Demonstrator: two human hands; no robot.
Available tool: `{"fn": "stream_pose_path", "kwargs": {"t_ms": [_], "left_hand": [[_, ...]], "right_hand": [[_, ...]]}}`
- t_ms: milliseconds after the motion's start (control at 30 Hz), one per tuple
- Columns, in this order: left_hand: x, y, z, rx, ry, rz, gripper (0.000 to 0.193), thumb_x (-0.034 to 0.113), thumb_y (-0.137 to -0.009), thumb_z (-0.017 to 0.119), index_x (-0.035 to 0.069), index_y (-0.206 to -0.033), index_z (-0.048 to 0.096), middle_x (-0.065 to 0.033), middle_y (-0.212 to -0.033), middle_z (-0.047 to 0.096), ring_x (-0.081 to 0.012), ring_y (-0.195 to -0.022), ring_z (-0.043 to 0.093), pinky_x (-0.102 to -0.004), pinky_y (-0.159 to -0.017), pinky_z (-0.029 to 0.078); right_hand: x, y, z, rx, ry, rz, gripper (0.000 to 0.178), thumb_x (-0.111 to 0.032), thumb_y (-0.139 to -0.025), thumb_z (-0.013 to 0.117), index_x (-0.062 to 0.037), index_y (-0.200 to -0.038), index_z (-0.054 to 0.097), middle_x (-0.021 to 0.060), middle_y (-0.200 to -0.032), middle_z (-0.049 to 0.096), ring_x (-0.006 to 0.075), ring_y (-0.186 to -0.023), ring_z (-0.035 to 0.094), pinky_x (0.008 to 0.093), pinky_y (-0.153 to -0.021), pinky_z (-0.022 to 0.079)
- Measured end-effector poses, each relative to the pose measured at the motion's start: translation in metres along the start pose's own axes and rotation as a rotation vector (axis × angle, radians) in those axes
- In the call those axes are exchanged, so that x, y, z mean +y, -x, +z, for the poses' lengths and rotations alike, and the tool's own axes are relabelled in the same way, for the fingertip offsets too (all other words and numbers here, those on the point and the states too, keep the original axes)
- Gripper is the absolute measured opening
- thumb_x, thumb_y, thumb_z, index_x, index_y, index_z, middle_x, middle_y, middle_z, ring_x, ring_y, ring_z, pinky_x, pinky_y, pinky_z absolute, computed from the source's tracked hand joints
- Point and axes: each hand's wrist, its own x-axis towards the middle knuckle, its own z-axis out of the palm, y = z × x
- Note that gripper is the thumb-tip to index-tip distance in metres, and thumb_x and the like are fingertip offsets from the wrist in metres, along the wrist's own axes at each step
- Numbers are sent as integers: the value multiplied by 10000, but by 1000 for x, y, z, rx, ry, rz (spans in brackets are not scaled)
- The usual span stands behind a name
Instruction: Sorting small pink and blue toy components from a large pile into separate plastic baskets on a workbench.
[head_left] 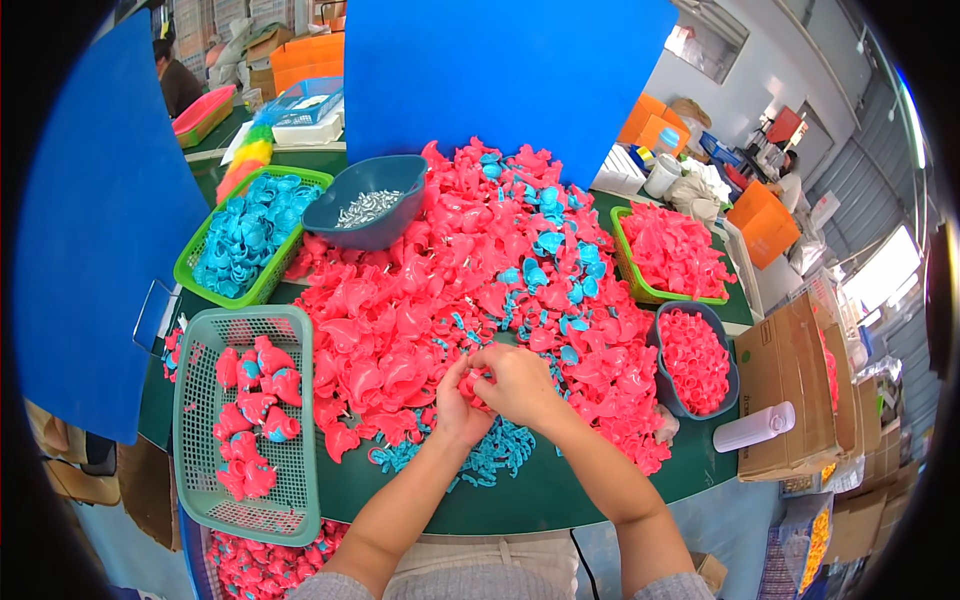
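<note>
My left hand (pixel 461 408) and my right hand (pixel 520 384) meet at the near edge of a big heap of glossy pink plastic parts (pixel 400 310). Both are closed on one small pink plastic part (pixel 479 383), mostly hidden by my fingers. My left hand cups it from below, while the bent fingers of my right hand press on it from above. Just under my wrists lies a pile of small blue plastic pieces (pixel 500 452). More blue shell-shaped parts (pixel 548 243) are scattered over the heap's right side.
At left stand a green basket (pixel 309 420) with pink-and-blue assembled pieces and a lime basket (pixel 262 293) of blue parts. A dark bowl (pixel 405 215) holds screws. A lime basket (pixel 634 268), a grey tub (pixel 734 385), a pale bottle (pixel 754 427) and a cardboard box (pixel 785 400) stand at right.
</note>
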Motion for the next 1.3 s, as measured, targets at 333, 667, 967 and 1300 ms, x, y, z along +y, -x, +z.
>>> {"fn": "stream_pose_path", "kwargs": {"t_ms": [333, 667, 967, 1300], "left_hand": [[7, 8, 22, 18, 55, 49, 318, 381, -951, 462, 123, -1086, 591, -79, -1076, 638, -230, -963, 629, -317, -648, 485], [14, 10, 20, -14, 85, 3, 337, 388, -940, 490, 114, -1113, 580, -103, -1142, 623, -302, -975, 622, -331, -572, 481], [8, 11, 18, -33, 40, -40, 324, 387, -940, 507, 115, -1102, 575, -80, -1108, 637, -264, -964, 616, -346, -589, 466], [10, 14, 31, 12, -64, 15, 244, 332, -931, 526, 128, -1051, 584, -30, -985, 633, -181, -868, 610, -337, -566, 461]], "right_hand": [[23, 9, -15, 247, -243, -181, 168, -99, -802, 650, -60, -965, 660, 125, -862, 580, 312, -809, 610, 421, -671, 489], [74, 12, 26, 380, -663, 23, 201, -36, -866, 629, 2, -1059, 669, 41, -891, 577, 74, -716, 535, 227, -611, 440], [68, 14, 41, 225, -1003, 240, 244, -65, -901, 596, 3, -1127, 658, 33, -877, 601, 61, -651, 525, 216, -565, 421], [72, 19, 31, 260, -804, 66, 378, -184, -803, 763, -22, -1130, 660, 9, -786, 531, 67, -664, 497, 235, -574, 415]]}}
